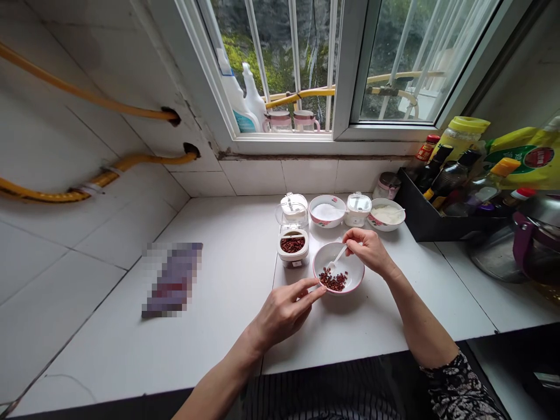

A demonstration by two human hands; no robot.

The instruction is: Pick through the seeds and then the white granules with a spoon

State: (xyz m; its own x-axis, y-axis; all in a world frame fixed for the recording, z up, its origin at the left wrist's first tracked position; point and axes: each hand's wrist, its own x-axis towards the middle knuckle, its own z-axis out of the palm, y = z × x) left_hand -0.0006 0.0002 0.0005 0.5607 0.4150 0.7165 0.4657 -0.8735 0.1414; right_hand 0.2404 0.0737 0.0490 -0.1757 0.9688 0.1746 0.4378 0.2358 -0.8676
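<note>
My right hand (366,251) pinches the handle of a small white spoon (336,256), whose tip is down in a white bowl (359,269) with a pink rim. Reddish-brown peppercorns (333,280) lie at the near side of this bowl. With its fingers stretched out and slightly apart, my left hand (286,309) touches the bowl's near left rim; its thumb is hidden. Just left of the bowl stands a seasoning jar (293,260), its lid up, filled with similar peppercorns (293,244).
Behind stand a lidded jar (294,204), a bowl of white granules (326,224), another white jar (358,210) and a bowl of pale contents (387,225). A black bottle box (420,224) and a metal pot (494,256) are right. A blurred purple packet (172,283) lies left.
</note>
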